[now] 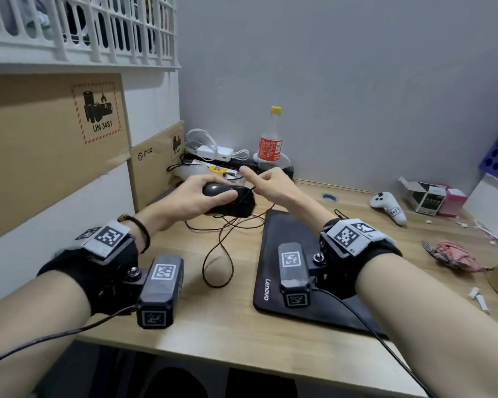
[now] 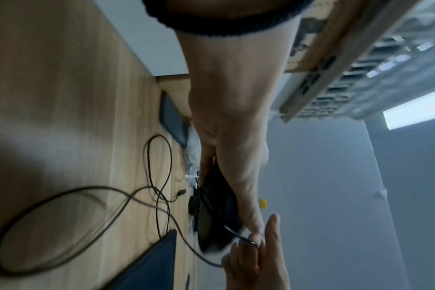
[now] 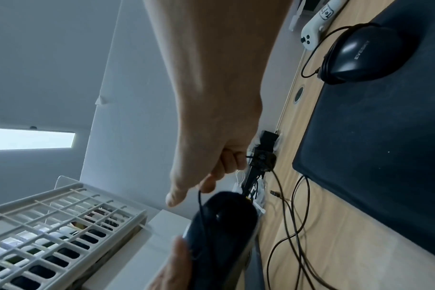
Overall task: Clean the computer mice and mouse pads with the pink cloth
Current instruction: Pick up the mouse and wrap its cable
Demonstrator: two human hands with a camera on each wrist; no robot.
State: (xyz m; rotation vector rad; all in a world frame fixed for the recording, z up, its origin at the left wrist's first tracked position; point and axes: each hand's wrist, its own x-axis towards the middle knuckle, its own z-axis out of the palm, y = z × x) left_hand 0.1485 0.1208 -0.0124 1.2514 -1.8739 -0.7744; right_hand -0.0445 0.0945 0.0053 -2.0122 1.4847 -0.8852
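Left hand (image 1: 193, 196) has its grip curled round a black mouse (image 1: 227, 201), held up clear of the table (image 1: 184, 320) in the head view, while the right hand (image 1: 270, 182) pinches that mouse's cable (image 1: 217, 254) just beside it, index finger sticking out straight. From the same view, the pink cloth (image 1: 454, 255) lies crumpled near the right edge of the table, well apart from both hands, and the Lenovo mouse pad (image 1: 288, 254) lies flat below the right forearm. At the left wrist, the mouse (image 2: 217, 212) hangs under the fingers and the cable (image 2: 62, 225) trails down in loose, crossing loops on the wood; the right hand (image 2: 256, 263) holds the cord close to where it leaves the mouse body. At the right wrist, the thumb and curled fingers (image 3: 226, 166) close on the thin cord just above the mouse (image 3: 221, 231), and a second mouse (image 3: 360, 53) rests on the pad (image 3: 375, 147) with its own cable looped around it. The likely trouble is the cords: the loops cross on the table, so pulling the held cable could tangle them or drag the second mouse. Neither hand holds the cloth, so one must let go before wiping.
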